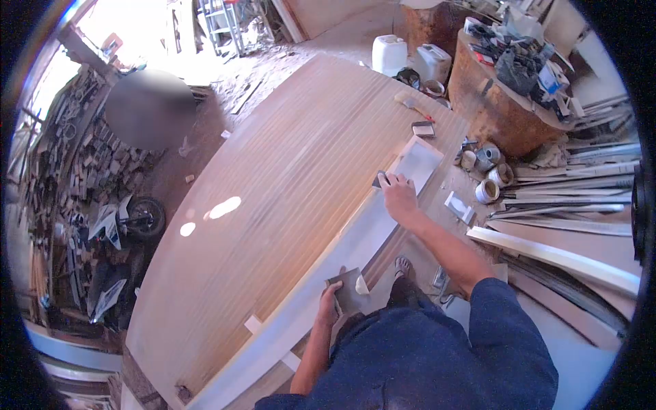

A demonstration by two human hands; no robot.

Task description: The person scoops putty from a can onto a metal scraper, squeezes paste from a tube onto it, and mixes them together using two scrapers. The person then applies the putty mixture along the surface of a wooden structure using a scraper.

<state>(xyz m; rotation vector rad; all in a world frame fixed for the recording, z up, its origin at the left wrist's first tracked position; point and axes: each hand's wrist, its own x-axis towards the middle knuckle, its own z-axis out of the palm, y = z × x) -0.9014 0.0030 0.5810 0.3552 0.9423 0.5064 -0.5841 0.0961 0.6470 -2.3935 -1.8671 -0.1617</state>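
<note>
My right hand (pixel 400 195) is closed on a small dark scraper-like tool (pixel 378 180), held at the edge of a long white board (pixel 328 256). The board runs diagonally along the near side of a large wooden tabletop (pixel 260 184). Closer to my body, my left hand (pixel 329 306) grips a flat grey-brown plate (pixel 347 287). A lump of white paste (pixel 361 285) sits on the plate's right edge. Wooden pieces (pixel 253 323) stick out from beneath the board near its lower part.
At the tabletop's far end lie a brush (pixel 417 107) and a small block (pixel 423 128). Open cans (pixel 487 191) and a small white piece (pixel 459 207) are to the right. White jugs (pixel 389 55) stand behind. Long strips (pixel 560 256) fill the right side; scrap wood (pixel 75 164) is piled left.
</note>
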